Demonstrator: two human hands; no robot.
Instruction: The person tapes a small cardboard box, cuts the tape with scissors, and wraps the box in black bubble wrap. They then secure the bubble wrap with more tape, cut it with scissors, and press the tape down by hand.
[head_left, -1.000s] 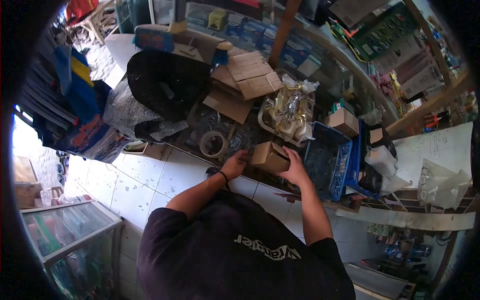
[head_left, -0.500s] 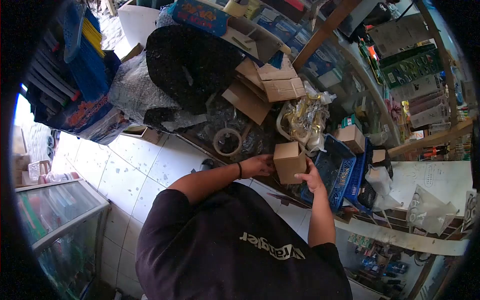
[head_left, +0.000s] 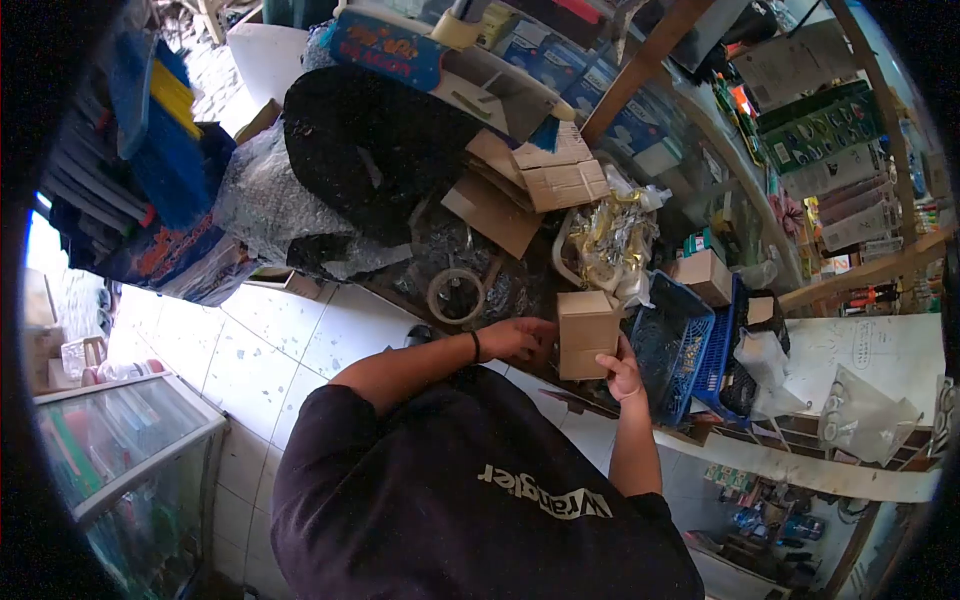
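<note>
A small brown cardboard box (head_left: 588,336) is held upright over the near edge of the cluttered counter. My right hand (head_left: 623,370) grips its right side, with the thumb on the face toward me. Just left of the box is my left hand (head_left: 517,339), a black band on its wrist; its fingers are bent and partly hidden, and whether they hold anything is unclear. A roll of tape (head_left: 456,296) lies beyond the left hand. To the right of the box stands a blue basket (head_left: 668,345).
Flattened cardboard (head_left: 492,215), a gold-and-clear plastic bundle (head_left: 612,235) and a black bag (head_left: 370,150) lie behind the box. A second small box (head_left: 703,277) sits by the baskets. At the lower left is a glass case (head_left: 125,440).
The box has turned so that a broader face shows, and it sits slightly lower. My left hand has drawn a little away from its side.
</note>
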